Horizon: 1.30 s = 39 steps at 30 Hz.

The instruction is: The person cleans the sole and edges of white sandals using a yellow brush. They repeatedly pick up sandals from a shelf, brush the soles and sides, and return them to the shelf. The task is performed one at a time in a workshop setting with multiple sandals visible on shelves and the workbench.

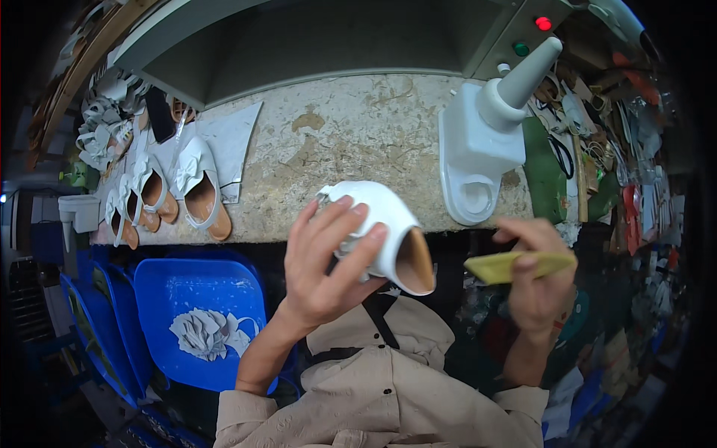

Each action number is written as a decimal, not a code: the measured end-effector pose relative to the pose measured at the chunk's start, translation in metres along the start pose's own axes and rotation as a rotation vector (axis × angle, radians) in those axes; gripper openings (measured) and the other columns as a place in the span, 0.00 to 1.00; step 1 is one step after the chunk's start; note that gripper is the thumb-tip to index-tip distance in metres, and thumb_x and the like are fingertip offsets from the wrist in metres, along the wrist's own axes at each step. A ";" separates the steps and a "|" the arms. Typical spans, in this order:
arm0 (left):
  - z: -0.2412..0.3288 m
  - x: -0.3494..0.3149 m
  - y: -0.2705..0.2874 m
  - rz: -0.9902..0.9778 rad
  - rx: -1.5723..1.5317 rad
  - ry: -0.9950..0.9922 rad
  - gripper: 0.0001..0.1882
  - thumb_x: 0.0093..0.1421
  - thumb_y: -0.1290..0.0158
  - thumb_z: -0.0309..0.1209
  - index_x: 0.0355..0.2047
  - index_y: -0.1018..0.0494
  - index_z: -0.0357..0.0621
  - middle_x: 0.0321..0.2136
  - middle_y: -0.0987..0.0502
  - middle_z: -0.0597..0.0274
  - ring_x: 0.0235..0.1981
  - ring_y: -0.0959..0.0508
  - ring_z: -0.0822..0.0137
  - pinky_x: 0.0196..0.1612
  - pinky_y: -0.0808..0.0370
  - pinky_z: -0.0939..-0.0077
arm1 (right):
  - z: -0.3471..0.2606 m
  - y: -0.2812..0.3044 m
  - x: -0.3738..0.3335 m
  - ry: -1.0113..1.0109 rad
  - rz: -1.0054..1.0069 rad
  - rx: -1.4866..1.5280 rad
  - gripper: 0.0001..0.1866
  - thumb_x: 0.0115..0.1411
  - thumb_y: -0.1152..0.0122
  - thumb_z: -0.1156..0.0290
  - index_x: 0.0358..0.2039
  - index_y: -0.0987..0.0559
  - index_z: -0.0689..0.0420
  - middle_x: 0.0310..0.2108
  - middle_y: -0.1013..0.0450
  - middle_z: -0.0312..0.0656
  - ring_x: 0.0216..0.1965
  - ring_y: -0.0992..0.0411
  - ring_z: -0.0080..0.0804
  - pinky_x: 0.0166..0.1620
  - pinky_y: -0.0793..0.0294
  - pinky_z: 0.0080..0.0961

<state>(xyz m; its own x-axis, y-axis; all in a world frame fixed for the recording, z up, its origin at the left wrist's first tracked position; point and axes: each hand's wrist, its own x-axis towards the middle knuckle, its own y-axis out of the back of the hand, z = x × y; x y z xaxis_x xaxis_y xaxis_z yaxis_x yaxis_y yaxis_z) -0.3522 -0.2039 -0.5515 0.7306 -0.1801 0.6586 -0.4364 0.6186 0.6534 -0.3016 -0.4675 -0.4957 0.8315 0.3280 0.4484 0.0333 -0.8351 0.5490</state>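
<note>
My left hand [326,272] is wrapped round a white shoe [373,205], holding it up just off the worktable's front edge. The shoe's opening faces right and shows a tan lining; part of its strap and upper is hidden behind my fingers. To the right, my right hand [539,280] pinches a flat yellow pad [502,267] between thumb and fingers, apart from the shoe. Its exact material cannot be told. White shoes with bows and tan insoles [200,187] stand in a row at the table's left.
A white machine with a cone-shaped top [485,127] stands at the table's right, beside cords and tools. The grey housing [336,45] rises at the back, with a red light [543,24]. Below left, a blue bin [202,280] holds white shoe pieces [209,334].
</note>
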 end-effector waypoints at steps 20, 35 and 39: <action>-0.012 -0.019 -0.005 0.150 -0.513 0.499 0.50 0.39 0.26 0.33 0.60 0.41 0.32 0.49 0.32 0.51 0.49 0.25 0.57 0.52 0.27 0.64 | 0.105 0.030 0.033 -0.288 -0.504 0.047 0.08 0.56 0.35 0.77 0.37 0.18 0.65 0.30 0.21 0.43 0.31 0.23 0.27 0.37 0.25 0.23; -0.007 0.000 -0.027 0.165 -0.418 0.027 0.43 0.38 0.24 0.31 0.55 0.32 0.43 0.51 0.33 0.50 0.56 0.28 0.41 0.56 0.26 0.51 | 0.009 -0.029 0.002 -0.329 0.122 0.862 0.13 0.56 0.37 0.80 0.41 0.27 0.66 0.36 0.25 0.46 0.34 0.28 0.23 0.39 0.27 0.20; -0.009 -0.002 -0.022 0.175 -0.379 -0.004 0.39 0.36 0.25 0.30 0.52 0.28 0.48 0.52 0.32 0.53 0.57 0.29 0.41 0.58 0.28 0.50 | 0.001 -0.031 -0.001 -0.236 0.153 0.827 0.13 0.56 0.38 0.82 0.42 0.27 0.67 0.35 0.26 0.48 0.33 0.28 0.27 0.38 0.27 0.22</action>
<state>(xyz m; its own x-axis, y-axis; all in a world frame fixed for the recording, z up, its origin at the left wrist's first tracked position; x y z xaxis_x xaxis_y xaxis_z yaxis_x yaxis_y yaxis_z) -0.3390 -0.2102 -0.5710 0.6600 -0.0501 0.7496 -0.3292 0.8776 0.3485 -0.3032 -0.4423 -0.5141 0.9499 0.1626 0.2668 0.2276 -0.9451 -0.2344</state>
